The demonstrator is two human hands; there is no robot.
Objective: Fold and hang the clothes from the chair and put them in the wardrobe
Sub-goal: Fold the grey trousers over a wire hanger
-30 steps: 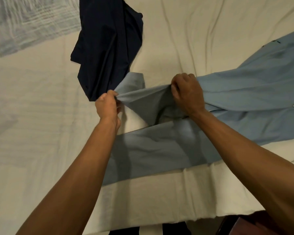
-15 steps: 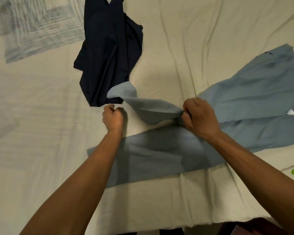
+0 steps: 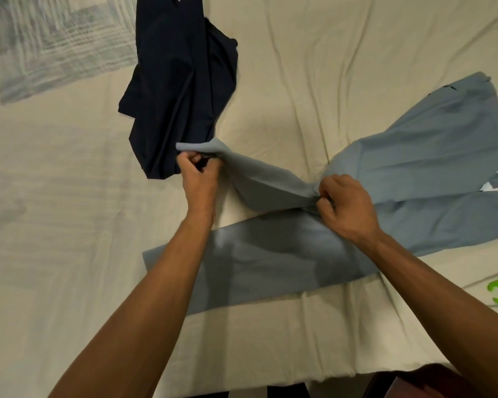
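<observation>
While the left hand (image 3: 199, 175) pinches the trouser hem (image 3: 196, 147), the right hand (image 3: 347, 209) grips the same leg (image 3: 270, 185).

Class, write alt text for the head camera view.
Two hands stretch one leg of light blue trousers on a cream bed sheet: left hand pinches the hem, right hand grips mid-leg. A dark navy garment lies behind.
</observation>
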